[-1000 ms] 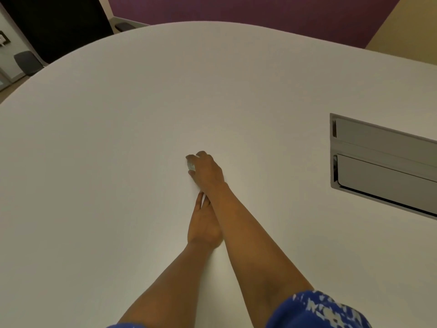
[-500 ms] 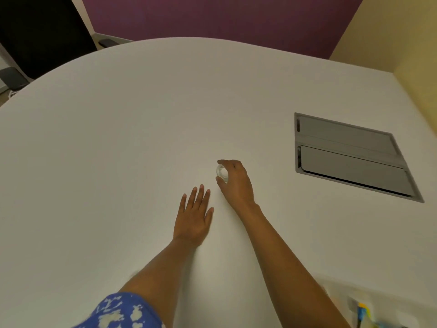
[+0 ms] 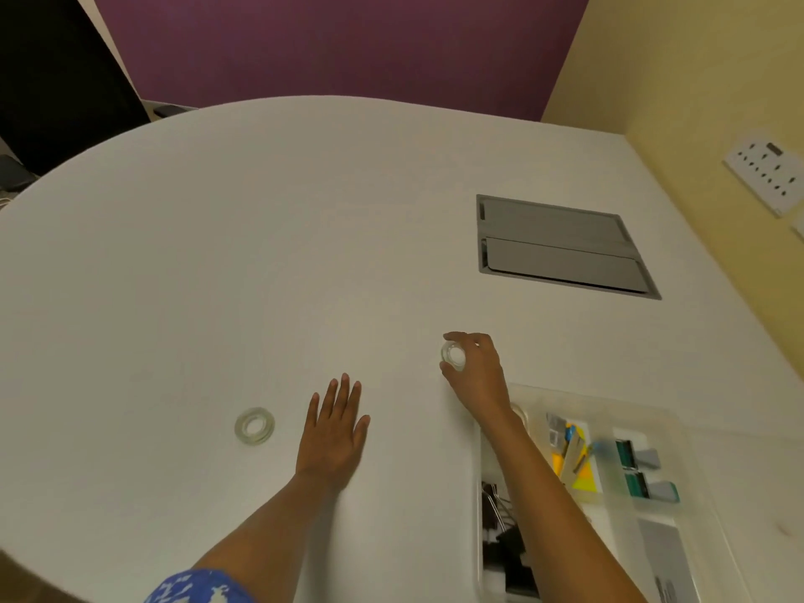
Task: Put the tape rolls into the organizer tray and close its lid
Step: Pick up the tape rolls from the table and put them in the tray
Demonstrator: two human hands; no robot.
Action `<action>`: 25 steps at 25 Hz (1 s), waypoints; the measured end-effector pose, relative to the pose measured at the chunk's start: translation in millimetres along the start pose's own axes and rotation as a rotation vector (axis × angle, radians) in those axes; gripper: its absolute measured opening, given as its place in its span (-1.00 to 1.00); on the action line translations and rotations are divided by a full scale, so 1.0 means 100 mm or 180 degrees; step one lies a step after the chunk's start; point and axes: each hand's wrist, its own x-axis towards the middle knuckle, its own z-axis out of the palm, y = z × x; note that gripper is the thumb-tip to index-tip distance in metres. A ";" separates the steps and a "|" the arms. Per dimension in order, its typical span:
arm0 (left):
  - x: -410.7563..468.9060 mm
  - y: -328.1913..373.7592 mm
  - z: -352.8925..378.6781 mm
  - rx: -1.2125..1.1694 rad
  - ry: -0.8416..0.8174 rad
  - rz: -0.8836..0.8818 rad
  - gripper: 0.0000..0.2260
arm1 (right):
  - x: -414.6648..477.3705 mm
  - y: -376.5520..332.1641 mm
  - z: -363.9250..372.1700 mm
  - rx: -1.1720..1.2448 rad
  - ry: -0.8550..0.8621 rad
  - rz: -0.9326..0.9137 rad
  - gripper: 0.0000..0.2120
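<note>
Centrally: right hand [image 3: 476,376] pinching clear tape roll [image 3: 453,355], just up-left of organizer tray [image 3: 609,400] at lower right. Left hand [image 3: 333,433] flat, fingers spread; second tape roll [image 3: 254,426] lying left of it.

Two tape rolls [image 3: 254,426] (one [image 3: 453,355] held), one organizer tray [image 3: 678,428], two hands [image 3: 334,433]

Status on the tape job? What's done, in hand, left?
Done: nothing clearly in the organizer tray yet. In hand: right hand grips one clear tape roll above the table. Left: second tape roll lies beside the flat left hand; lid not closed.
</note>
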 end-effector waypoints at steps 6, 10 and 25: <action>-0.34 0.05 0.01 0.0005 -0.0074 0.0008 -0.49 | -0.43 0.30 -0.23 -0.0025 0.0195 0.0299 -0.59; -0.50 0.06 0.02 0.0006 -0.0067 0.0001 -0.49 | -0.69 0.51 -0.28 -0.0247 0.0092 0.0535 -0.54; -0.76 0.05 0.05 0.0038 -0.0048 -0.0004 -0.49 | -0.71 0.63 -0.14 -0.0445 0.0177 0.0213 -0.56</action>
